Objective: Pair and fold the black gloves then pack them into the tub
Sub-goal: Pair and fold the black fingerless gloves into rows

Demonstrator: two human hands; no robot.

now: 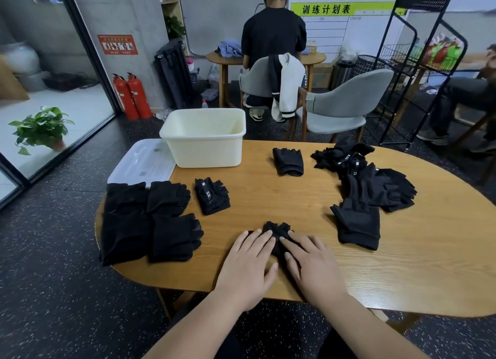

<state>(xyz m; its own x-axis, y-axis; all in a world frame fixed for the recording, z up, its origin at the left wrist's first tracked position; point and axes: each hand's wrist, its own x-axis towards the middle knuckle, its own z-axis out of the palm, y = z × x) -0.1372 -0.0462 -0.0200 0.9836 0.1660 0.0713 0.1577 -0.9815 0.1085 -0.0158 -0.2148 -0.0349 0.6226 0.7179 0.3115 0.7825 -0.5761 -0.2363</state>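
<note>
**Both hands pressed flat on a black glove bundle at the near edge of the bench**

The left hand (248, 262) and right hand (312, 264) lie side by side, palms down. Their fingers are straight and slightly spread, pressing on a small bundle of black gloves (277, 231). The bundle is dark, matte knit fabric. Only a crumpled strip shows between the hands, with a bunched tuft beyond the fingertips. Whether it is one glove or two cannot be told.

The bundle sits on the wooden bench (268, 197), close to the near edge and about midway along it. A wide patch of bare wood lies between it and the cream tub (209, 152). The tub stands open at the far edge, with a clear lid (142, 161) just beside it that juts past the bench's rim. Folded gloves (166, 224) are stacked at the left and reach that edge. A labelled folded pair (212, 196) and another folded pair (288, 161) lie apart in the middle. A loose heap of gloves (362, 170) fills the right, with a flat glove (358, 224) nearest the right hand.

The bundle's long axis runs from the person toward the far side, with the bunched end pointing away.
</note>
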